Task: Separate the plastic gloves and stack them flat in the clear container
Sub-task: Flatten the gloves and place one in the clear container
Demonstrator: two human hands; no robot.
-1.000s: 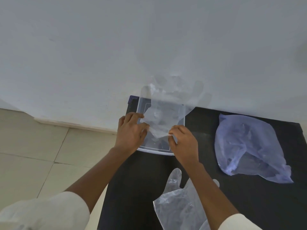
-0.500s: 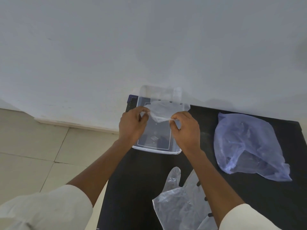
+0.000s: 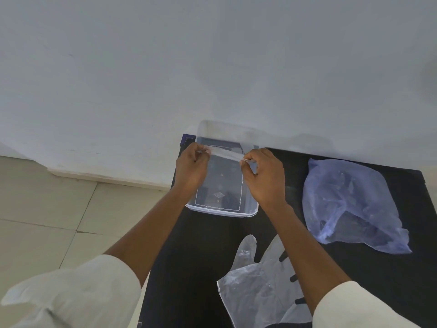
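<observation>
The clear container (image 3: 222, 209) sits on the table (image 3: 201, 256) at its far edge against the wall (image 3: 212, 55), with a plastic bag (image 3: 350, 204) off to the container's right and the loose gloves (image 3: 257, 280) lying nearer than the container, a bit to its right.

Bare tabletop (image 3: 201, 252) lies open between container (image 3: 222, 212) and loose gloves (image 3: 257, 282); blue bag (image 3: 350, 202) crowds the right.
</observation>
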